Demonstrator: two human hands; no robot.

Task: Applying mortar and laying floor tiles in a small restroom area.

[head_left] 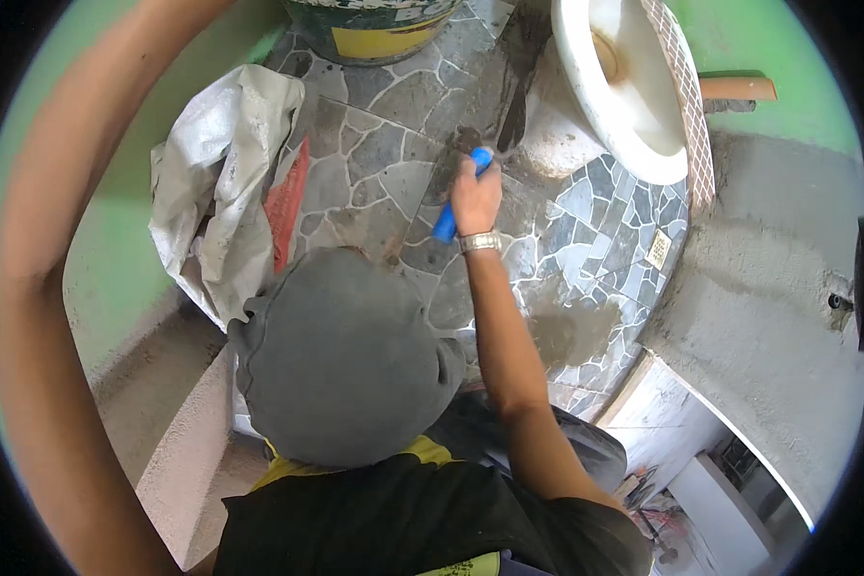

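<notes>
1. The floor (365,158) is laid with irregular grey stone-pattern tiles in pale joints; toward the right the pieces turn smaller and bluish, with a muddy patch (574,326) over them.
2. The walls are green, and at the right grey cement render (758,230) covers the lower part, with a dark pipe outlet (840,301) set in it.
3. A white toilet bowl (660,134), stained brown inside, stands at the upper right beside a lattice-patterned strip (686,106). A square drain cover (659,249) lies near the rendered wall.
4. A dark bucket (394,40) with a yellow patch stands at the top; a crumpled whitish sack (226,173) lies at the left, touching something red (284,211).
5. The right hand (478,197), below which sits a metal-banded watch (480,241), has its fingers wrapped round a blue cylindrical tool (444,226), low over the floor near the toilet's base. Its middle is covered by the hand.
6. The left hand is out of frame, so its fingers' state cannot be told. The bare left arm (34,278) seems to join the crouching person's shoulder.
7. A grey cap (346,355) hides some floor; the bucket's top is cut off, and clutter (662,538) at the lower right is hard to make out.
</notes>
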